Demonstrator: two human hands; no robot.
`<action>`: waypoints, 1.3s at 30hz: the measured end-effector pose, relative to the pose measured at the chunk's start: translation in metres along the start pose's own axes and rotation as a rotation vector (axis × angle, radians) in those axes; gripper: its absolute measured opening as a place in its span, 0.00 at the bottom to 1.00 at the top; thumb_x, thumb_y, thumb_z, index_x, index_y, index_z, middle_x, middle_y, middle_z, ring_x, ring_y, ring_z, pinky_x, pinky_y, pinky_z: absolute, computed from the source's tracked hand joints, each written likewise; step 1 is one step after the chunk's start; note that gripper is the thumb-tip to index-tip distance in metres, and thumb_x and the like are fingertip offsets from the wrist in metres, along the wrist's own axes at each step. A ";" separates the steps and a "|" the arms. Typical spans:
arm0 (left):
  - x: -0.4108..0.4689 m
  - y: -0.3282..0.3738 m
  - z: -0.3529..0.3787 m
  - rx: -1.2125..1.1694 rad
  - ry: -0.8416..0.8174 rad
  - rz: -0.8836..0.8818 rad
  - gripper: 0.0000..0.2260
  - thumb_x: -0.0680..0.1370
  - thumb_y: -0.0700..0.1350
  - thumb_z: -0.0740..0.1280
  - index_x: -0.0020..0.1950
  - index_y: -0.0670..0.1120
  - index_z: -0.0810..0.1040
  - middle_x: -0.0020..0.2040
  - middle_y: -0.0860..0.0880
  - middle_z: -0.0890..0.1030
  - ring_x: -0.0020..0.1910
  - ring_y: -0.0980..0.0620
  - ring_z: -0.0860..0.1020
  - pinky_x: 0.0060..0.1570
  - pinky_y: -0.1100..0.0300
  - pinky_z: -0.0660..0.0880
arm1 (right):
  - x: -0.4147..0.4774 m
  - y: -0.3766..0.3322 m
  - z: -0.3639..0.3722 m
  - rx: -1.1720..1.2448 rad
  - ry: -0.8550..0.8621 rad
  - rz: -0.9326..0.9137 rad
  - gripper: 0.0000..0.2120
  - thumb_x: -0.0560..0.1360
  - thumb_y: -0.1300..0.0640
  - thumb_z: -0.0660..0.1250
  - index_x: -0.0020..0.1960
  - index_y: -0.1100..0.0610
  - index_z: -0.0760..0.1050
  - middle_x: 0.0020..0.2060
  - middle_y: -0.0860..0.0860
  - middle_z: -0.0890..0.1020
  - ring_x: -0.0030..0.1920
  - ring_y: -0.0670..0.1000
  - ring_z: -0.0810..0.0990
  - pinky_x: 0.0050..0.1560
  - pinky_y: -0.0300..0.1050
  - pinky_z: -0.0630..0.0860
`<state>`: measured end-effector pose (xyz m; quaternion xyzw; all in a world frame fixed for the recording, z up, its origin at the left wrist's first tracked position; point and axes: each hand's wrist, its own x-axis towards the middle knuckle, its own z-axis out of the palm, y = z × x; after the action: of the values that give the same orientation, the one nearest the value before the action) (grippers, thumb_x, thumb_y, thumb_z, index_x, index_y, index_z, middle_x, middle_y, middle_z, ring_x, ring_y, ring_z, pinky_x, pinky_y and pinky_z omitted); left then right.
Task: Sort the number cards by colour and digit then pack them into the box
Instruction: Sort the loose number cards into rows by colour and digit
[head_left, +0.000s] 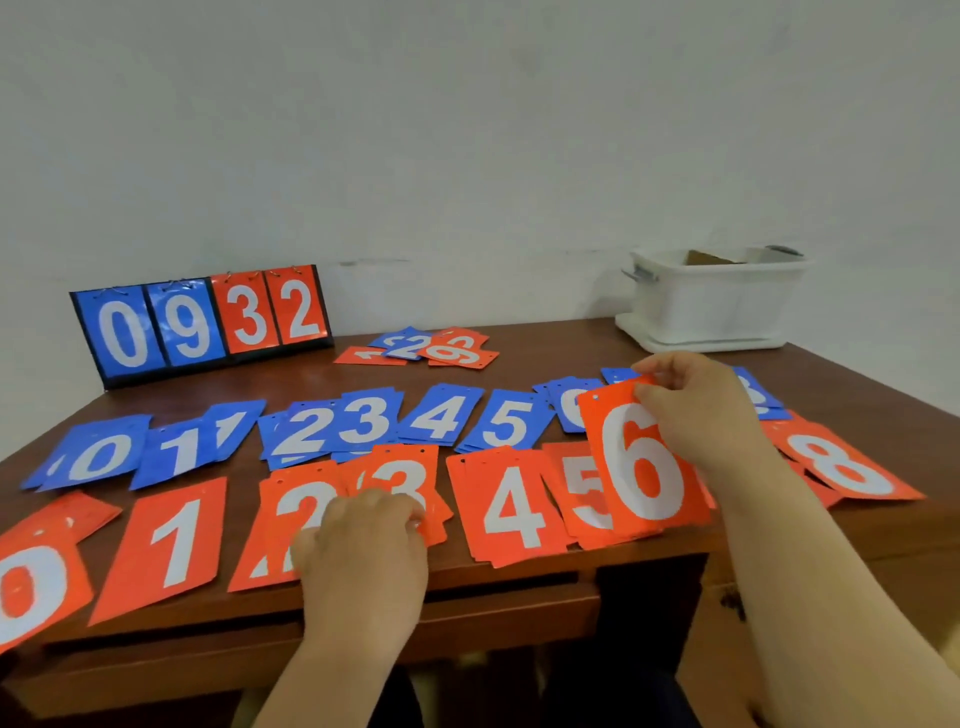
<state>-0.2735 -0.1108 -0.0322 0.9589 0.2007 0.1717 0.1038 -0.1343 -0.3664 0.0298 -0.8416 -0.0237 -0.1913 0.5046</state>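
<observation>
**Red 6 card held over the red row**

Card under handling: red 6 card (644, 462), pinched at its top right corner by the right hand (696, 410), thumb and fingers closed on the edge. Card is tilted, lower edge overlapping the red 5 pile (579, 488).

Left hand (363, 545) lies palm down on the red 2 pile (296, 519), fingertips reaching the red 3 pile (405, 483); fingers curled, whether they grip a card cannot be told.

Red row along the near table edge: 0 (26, 587), 1 (171, 540), 2, 3, 4 (511, 506), 5, then 8 (841, 462) to the right of the right hand.

Blue row just behind: 0 (96, 457), 1 (182, 452), 2 (304, 431), 3 (366, 418), 4 (441, 415), 5 (506, 421); further blue cards partly hidden by the held card and right hand.

Unsorted mixed heap (431, 348) sits further back at centre.

White box (711, 301) stands on its lid at the far right corner of the wooden table (857, 395), well apart from the rows.

Flip scoreboard (205, 325) at far left reads 0 9 3 2.
</observation>
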 end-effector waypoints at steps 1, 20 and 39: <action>0.000 0.002 0.001 -0.020 -0.003 0.007 0.13 0.83 0.52 0.58 0.64 0.61 0.77 0.64 0.60 0.75 0.64 0.55 0.70 0.61 0.53 0.70 | 0.004 0.004 -0.002 -0.040 -0.015 0.004 0.10 0.76 0.61 0.67 0.53 0.48 0.81 0.48 0.48 0.83 0.43 0.47 0.80 0.42 0.42 0.74; -0.001 0.002 0.015 -0.031 0.084 0.014 0.12 0.82 0.52 0.59 0.62 0.61 0.77 0.63 0.60 0.76 0.63 0.56 0.72 0.59 0.54 0.72 | 0.036 0.048 -0.024 -0.337 -0.031 0.039 0.17 0.75 0.67 0.60 0.57 0.52 0.80 0.55 0.52 0.82 0.49 0.51 0.78 0.49 0.43 0.72; 0.056 -0.009 -0.013 -0.204 0.012 0.088 0.11 0.79 0.52 0.64 0.60 0.59 0.78 0.59 0.56 0.79 0.60 0.51 0.76 0.60 0.47 0.74 | -0.006 -0.019 0.065 -0.368 -0.424 -0.314 0.17 0.76 0.46 0.70 0.63 0.47 0.77 0.62 0.45 0.78 0.57 0.48 0.78 0.53 0.41 0.72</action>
<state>-0.2333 -0.0776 -0.0060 0.9502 0.1403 0.2014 0.1919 -0.1249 -0.2999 0.0168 -0.9259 -0.2230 -0.0884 0.2919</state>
